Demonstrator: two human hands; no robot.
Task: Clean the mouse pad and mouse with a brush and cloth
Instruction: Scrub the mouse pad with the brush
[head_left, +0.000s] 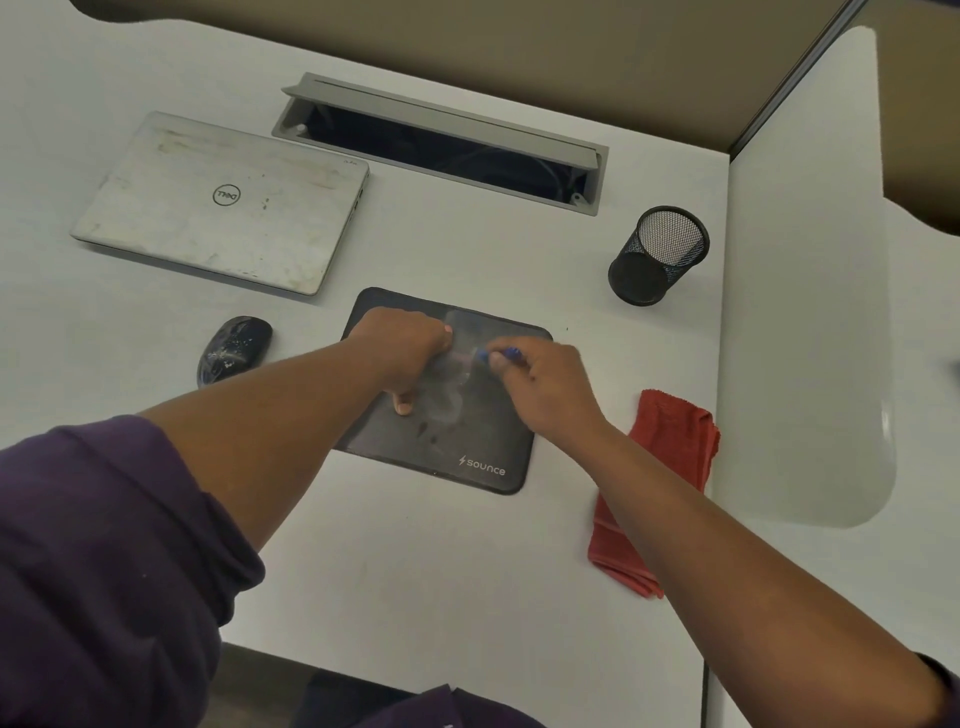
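A white desk (415, 571) fills most of the view, with a tan partition wall (519, 47) behind it. Set into the desk's far side is a long grey cable tray (441, 140) with its lid raised. Left of that lies a closed silver laptop (223, 202), its lid marked with smudges. Near the middle of the desk sits a black mouse pad (488, 447) with a dusty pale smear across its surface and a logo at its near right corner. The person's left hand (402, 353) presses down on the pad's left part, fingers curled and thumb tip touching the pad. The right hand (545, 384) is over the pad's right part, its fingers closed around a small blue brush (493, 355) whose tip points left toward the smear; the two hands are close but apart. A red cloth (670, 447) lies folded on the desk just right of the pad, partly hidden under the right forearm. A black mesh pen cup (657, 254) stands farther back on the right. The dark mouse (234, 349), speckled with dust, rests on the desk left of the pad, apart from it.
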